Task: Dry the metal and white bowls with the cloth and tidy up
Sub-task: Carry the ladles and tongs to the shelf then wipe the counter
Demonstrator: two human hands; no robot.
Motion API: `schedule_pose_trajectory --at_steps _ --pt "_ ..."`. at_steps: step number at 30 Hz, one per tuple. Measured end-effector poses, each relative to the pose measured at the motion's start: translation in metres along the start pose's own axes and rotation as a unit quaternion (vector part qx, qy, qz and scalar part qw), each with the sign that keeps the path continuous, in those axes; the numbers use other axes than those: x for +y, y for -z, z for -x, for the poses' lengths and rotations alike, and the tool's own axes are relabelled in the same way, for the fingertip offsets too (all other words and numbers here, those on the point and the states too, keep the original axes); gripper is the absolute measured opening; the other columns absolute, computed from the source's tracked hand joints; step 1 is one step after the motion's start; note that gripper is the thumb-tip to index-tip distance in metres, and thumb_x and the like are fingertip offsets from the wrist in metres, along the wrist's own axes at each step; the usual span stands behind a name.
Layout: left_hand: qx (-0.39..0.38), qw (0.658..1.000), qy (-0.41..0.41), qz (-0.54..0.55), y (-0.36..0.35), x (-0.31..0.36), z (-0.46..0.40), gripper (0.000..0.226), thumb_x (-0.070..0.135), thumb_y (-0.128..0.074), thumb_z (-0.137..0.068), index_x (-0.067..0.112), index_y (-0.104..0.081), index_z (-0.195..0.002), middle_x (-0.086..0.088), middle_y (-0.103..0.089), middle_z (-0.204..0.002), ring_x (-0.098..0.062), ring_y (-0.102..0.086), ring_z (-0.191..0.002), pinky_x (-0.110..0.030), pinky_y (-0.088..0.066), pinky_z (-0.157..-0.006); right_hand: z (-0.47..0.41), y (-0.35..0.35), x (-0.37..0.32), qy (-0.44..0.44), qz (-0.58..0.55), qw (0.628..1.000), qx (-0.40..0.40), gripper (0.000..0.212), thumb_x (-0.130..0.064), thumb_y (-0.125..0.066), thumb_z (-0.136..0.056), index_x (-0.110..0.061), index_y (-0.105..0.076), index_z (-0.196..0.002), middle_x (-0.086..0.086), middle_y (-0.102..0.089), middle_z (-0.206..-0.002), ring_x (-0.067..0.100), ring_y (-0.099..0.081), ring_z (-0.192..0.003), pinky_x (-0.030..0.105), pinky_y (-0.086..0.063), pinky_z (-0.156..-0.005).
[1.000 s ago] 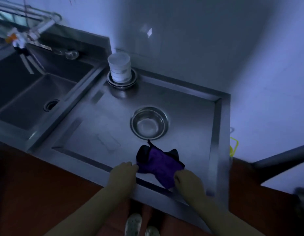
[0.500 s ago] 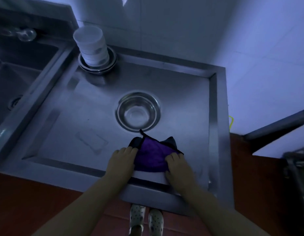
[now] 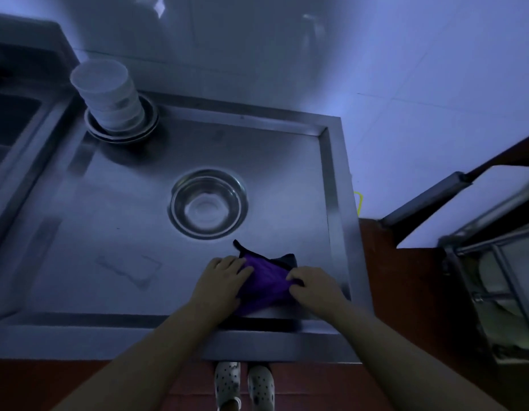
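Purple cloth [image 3: 264,281] lies crumpled under both hands' grip; just beyond it an empty metal bowl [image 3: 208,203] sits upright; stacked white bowls [image 3: 109,96] stand far-left.

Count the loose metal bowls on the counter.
1: a metal bowl sits alone mid-counter, behind the purple cloth. More metal bowls may sit under the white bowl stack, back left.

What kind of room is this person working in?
Most likely a kitchen dishwashing area. A steel counter with a raised rim holds a metal bowl and a stack of white bowls. A sink basin lies beside it, and both hands rest on a purple cloth.
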State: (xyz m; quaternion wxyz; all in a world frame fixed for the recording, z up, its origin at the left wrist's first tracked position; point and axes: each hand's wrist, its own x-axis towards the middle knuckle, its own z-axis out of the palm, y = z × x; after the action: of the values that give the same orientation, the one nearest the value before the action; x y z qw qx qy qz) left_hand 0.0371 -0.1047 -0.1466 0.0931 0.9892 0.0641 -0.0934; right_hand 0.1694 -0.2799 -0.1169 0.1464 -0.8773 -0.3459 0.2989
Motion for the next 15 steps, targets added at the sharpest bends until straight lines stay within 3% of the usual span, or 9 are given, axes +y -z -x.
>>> schedule_pose_trajectory --at_steps 3,7,11,15 --pt "-0.027 0.999 0.011 0.040 -0.009 0.011 -0.012 0.052 0.015 -0.056 -0.077 0.020 -0.051 -0.128 -0.002 -0.051 -0.135 -0.023 -0.046 -0.121 -0.033 -0.032 -0.102 0.013 0.007 0.012 -0.034 -0.027 0.999 -0.012 0.018 -0.017 -0.057 -0.082 -0.019 -0.070 -0.094 -0.003 -0.064 -0.095 0.010 -0.055 -0.083 0.020 -0.034 -0.065" --pt "-0.066 0.997 0.014 0.048 -0.003 0.025 -0.030 0.030 0.014 -0.044 -0.085 0.018 -0.058 -0.112 -0.003 -0.059 -0.117 -0.024 -0.051 -0.105 -0.033 -0.036 -0.089 0.027 0.014 0.027 -0.092 -0.078 0.993 0.000 0.014 -0.013 -0.058 -0.081 -0.022 -0.069 -0.084 -0.006 -0.059 -0.081 0.011 -0.054 -0.077 0.016 -0.034 -0.058" --pt "-0.128 0.986 -0.002 0.103 0.007 0.030 -0.040 0.025 0.018 -0.043 -0.089 0.018 -0.061 -0.107 -0.008 -0.061 -0.111 -0.028 -0.055 -0.101 -0.035 -0.043 -0.084 0.038 0.022 0.038 -0.108 -0.057 0.993 -0.007 0.017 -0.009 -0.052 -0.084 -0.020 -0.065 -0.090 0.002 -0.062 -0.088 0.020 -0.058 -0.085 0.031 -0.044 -0.071" --pt "-0.009 0.991 -0.081 0.105 0.009 0.040 -0.032 0.029 0.022 -0.048 -0.091 0.016 -0.062 -0.116 -0.006 -0.061 -0.113 -0.027 -0.055 -0.101 -0.035 -0.043 -0.084 0.055 0.026 0.047 -0.078 0.011 0.997 0.014 0.021 -0.009 -0.050 -0.084 -0.017 -0.063 -0.100 0.006 -0.063 -0.103 0.024 -0.057 -0.094 0.026 -0.034 -0.068"
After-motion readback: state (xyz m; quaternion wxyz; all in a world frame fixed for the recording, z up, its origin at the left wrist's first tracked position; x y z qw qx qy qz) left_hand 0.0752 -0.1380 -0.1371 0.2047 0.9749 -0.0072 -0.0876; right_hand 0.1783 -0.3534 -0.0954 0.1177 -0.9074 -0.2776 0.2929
